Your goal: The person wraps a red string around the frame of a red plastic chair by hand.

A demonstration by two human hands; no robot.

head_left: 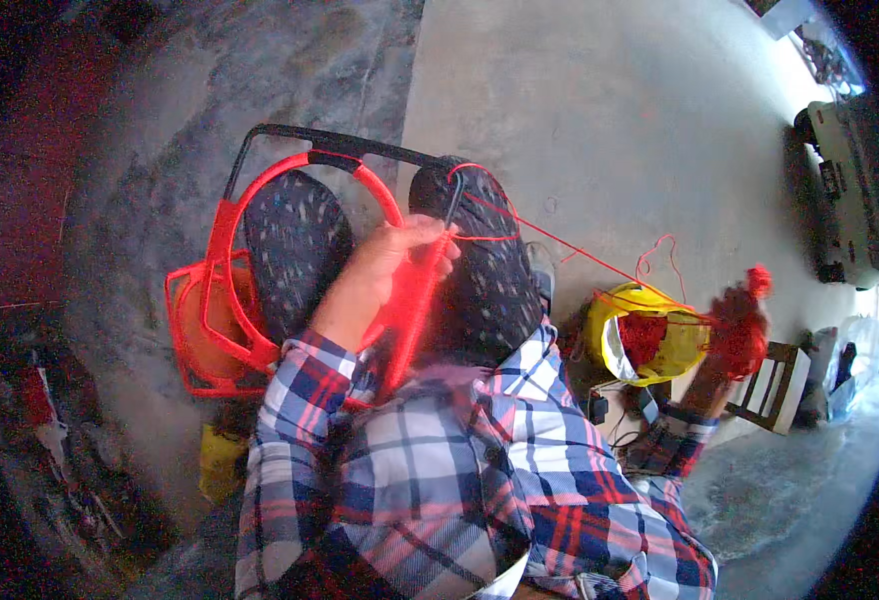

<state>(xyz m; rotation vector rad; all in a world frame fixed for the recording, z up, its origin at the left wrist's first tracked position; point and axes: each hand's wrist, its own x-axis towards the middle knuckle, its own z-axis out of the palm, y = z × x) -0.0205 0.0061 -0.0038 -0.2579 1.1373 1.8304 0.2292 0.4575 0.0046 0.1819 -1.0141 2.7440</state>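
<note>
Resting about the person's knees (300,235), the red-and-black frame (417,305) sat cornered in the closed grip of the left hand (392,248)! Out wide, the blurred right hand's (728,312) grip clenched a red cord bundle (750,345), its taut strand (605,263) passing the yellow bag (685,350) on the floor (600,110).

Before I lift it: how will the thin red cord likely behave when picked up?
The thin red cord is probably floppy, curling loosely by the yellow plastic bag. Bunched in the right hand, it could tangle; stretched straight toward the red-and-black tubular frame, it may tug back.
</note>
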